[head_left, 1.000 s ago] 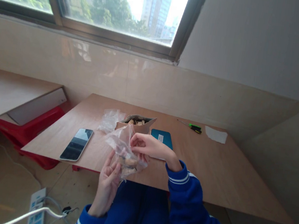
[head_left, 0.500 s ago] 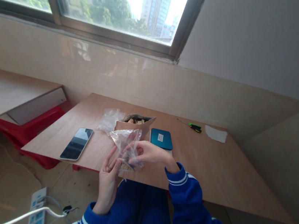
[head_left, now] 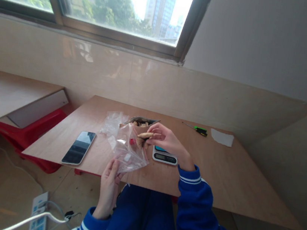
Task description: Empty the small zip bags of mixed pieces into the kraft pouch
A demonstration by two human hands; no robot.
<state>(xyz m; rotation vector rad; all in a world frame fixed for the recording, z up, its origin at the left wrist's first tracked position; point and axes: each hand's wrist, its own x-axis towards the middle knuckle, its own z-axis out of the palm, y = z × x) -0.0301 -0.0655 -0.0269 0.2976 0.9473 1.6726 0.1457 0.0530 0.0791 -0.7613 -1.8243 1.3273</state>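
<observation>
My left hand (head_left: pixel 108 188) grips the lower end of a clear plastic bag (head_left: pixel 128 151) that stands up over the table's near edge. Higher up, my right hand (head_left: pixel 164 139) pinches a small tan piece (head_left: pixel 145 134) just above the bag's mouth. Right behind it stands a brown paper bag (head_left: pixel 140 124), open on top, with several similar tan pieces inside. A small scale (head_left: pixel 165 157) with a teal top lies under my right wrist, partly hidden by the hand.
A black phone (head_left: pixel 79 147) lies at the left of the wooden table (head_left: pixel 219 176). A crumpled clear bag (head_left: pixel 112 122) sits beside the paper bag. A green-handled screwdriver (head_left: pixel 200 130) and white paper (head_left: pixel 221 138) lie at the back right. A power strip (head_left: pixel 38 211) is on the floor.
My right hand came out of the clear bag and rose toward the paper bag, now pinching a tan piece. My left hand slid down to the bag's lower end.
</observation>
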